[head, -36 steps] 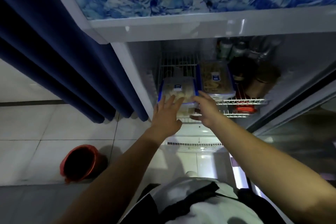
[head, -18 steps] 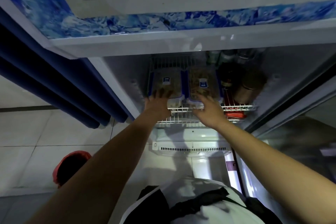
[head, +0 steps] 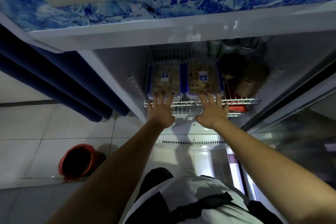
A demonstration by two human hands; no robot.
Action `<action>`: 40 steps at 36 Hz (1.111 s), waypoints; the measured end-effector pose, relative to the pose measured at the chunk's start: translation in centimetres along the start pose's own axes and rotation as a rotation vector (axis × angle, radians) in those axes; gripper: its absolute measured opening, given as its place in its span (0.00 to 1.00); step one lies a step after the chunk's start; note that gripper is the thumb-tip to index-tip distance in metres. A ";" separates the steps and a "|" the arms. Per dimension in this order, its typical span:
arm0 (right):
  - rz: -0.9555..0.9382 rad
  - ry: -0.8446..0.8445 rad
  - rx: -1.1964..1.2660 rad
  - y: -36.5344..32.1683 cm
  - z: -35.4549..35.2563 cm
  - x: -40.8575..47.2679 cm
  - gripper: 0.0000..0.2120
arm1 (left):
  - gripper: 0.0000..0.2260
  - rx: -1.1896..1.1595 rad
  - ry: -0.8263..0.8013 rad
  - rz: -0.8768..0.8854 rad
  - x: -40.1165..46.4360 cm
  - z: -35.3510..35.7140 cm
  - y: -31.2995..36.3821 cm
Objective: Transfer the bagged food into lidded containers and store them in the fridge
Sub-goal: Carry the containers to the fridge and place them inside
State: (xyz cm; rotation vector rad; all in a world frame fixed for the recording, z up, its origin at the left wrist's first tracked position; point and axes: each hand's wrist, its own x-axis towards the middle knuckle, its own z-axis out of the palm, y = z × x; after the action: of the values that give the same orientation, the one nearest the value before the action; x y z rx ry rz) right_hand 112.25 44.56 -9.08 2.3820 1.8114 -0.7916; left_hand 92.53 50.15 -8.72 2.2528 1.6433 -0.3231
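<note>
Two clear lidded containers with blue clips sit side by side on a white wire shelf [head: 241,101] inside the open fridge. The left container [head: 164,78] and the right container [head: 203,78] both hold pale food and carry a small blue label. My left hand [head: 161,110] has its fingers spread and straight, fingertips against the front edge of the left container. My right hand [head: 212,110] is likewise flat and spread, fingertips touching the front of the right container.
Dark jars and a brown round tin [head: 252,80] stand right of the containers, with bottles [head: 227,47] behind. A red packet [head: 236,108] lies on a lower shelf. The glass fridge door [head: 300,132] stands open at right. A blue curtain [head: 54,82] and a red bucket [head: 76,162] are at left.
The left container has slid deeper onto the shelf, level with the right one. Both hands went from holding that container to lying flat, one against each container's front.
</note>
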 end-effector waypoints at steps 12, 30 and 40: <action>-0.096 -0.020 0.019 0.2 -1.6 -2.2 0.44 | 0.44 0.013 -0.117 0.007 -0.4 -1.7 0.3; 0.119 0.541 0.394 -2.5 2.6 -27.8 0.31 | 0.38 -0.062 0.103 0.555 -15.5 -1.3 -0.5; 0.311 0.863 0.311 -6.3 0.5 -48.4 0.19 | 0.32 -0.289 0.105 0.863 -26.3 -3.7 4.2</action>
State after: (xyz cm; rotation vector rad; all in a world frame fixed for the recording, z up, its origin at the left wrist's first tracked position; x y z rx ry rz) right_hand 97.39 3.34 12.52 3.4480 1.4706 0.0343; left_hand 88.38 27.45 4.97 2.5040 0.5703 0.2362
